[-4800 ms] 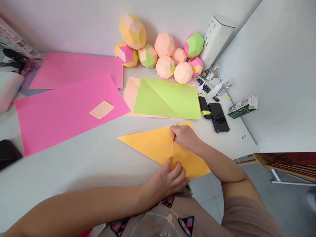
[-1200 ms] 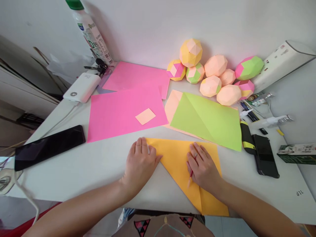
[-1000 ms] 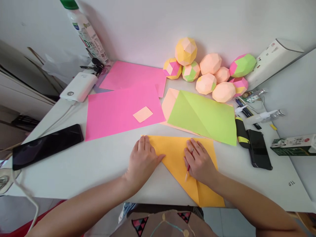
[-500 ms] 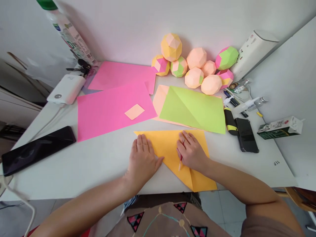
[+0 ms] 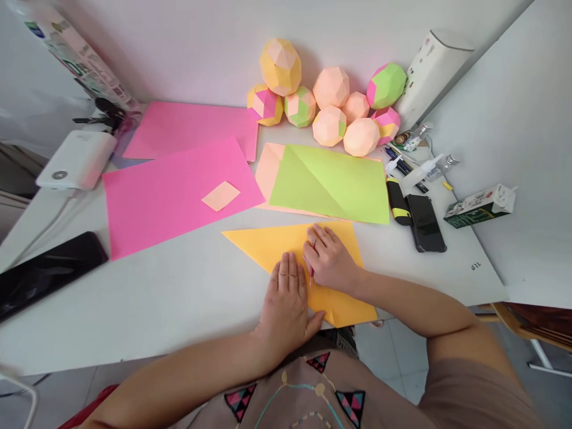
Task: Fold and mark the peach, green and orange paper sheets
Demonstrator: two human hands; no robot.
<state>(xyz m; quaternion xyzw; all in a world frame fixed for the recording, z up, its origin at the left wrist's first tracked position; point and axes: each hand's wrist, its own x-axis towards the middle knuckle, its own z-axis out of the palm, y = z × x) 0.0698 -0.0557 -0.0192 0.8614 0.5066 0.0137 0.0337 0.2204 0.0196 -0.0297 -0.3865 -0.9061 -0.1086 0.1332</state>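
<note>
A folded yellow-orange sheet of paper (image 5: 263,244) lies at the desk's front edge, with a long point to the left and a slanted folded edge. My left hand (image 5: 288,304) rests flat on that slanted edge, fingers stretched out and holding nothing. Just right of it, my right hand (image 5: 330,256) leans on the sheet with its fingers curled round a slim red pen-like tool (image 5: 311,275). The tool's pale tip points towards me; its upper part is hidden by the fingers, so its exact kind is unclear.
Behind lie a green sheet (image 5: 330,185) over peach paper and pink sheets (image 5: 174,196) with a peach paper diamond (image 5: 220,196). Several faceted paper balls (image 5: 331,87) line the wall. Phones (image 5: 426,223), a highlighter (image 5: 397,202), a carton (image 5: 480,206) and a power bank (image 5: 75,159) stand around.
My left hand has slid right along the folded edge, from the sheet's left part to close beside my right hand. My right hand still grips the red tool. The view has shifted somewhat.
</note>
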